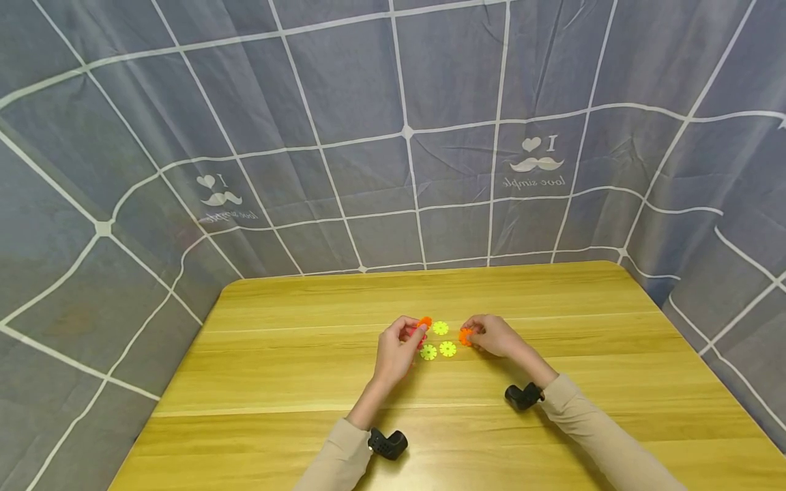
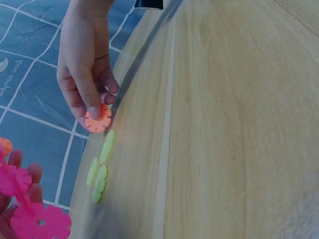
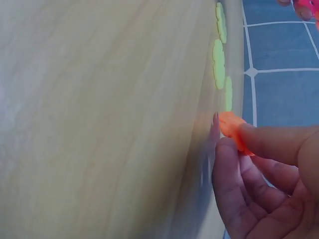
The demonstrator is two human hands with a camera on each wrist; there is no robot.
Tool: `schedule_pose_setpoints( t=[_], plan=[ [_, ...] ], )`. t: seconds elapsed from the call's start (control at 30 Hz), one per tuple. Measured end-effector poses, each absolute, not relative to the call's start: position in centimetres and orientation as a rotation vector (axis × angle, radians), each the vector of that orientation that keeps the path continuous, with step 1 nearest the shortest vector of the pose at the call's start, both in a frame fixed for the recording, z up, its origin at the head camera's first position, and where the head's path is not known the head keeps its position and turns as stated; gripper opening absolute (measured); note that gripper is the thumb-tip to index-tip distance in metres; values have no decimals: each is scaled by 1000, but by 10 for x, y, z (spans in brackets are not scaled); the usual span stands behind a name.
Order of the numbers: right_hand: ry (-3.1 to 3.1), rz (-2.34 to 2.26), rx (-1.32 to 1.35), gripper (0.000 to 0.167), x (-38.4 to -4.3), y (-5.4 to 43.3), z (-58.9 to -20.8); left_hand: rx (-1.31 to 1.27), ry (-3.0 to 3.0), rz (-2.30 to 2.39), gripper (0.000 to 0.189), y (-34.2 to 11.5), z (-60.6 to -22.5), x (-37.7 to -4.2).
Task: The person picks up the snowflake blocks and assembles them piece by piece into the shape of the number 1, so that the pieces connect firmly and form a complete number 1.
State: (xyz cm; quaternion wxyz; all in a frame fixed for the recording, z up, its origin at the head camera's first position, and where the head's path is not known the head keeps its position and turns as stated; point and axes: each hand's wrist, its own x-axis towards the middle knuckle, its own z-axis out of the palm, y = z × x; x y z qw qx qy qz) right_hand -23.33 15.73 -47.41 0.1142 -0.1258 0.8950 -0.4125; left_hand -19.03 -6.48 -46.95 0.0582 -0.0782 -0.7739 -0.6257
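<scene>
My left hand (image 1: 395,351) grips a cluster of notched plastic discs: pink discs (image 2: 42,222) fitted together, with an orange disc (image 1: 425,321) at the far end. To the right, my right hand (image 1: 496,335) pinches a single orange notched disc (image 3: 233,130) between thumb and fingers, low over the table. Between the hands lie three flat yellow-green notched discs: a far one (image 1: 441,328), a near left one (image 1: 428,352) and a near right one (image 1: 447,349). Fingers of my left hand hide part of the pink discs in the head view.
The wood-grain table (image 1: 295,368) extends around both hands. Behind it and at both sides hangs a grey curtain (image 1: 356,177) with white lines, meeting the table's far edge. Each wrist carries a black camera, the left one (image 1: 388,445) and the right one (image 1: 522,396).
</scene>
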Motion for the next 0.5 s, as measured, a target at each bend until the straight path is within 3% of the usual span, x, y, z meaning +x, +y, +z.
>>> schedule_pose_setpoints(
  t=[0.5],
  plan=[
    [2689, -1313, -447, 22, -230, 149, -461, -271, -2344, -1899, 20, -63, -469, -191]
  ],
)
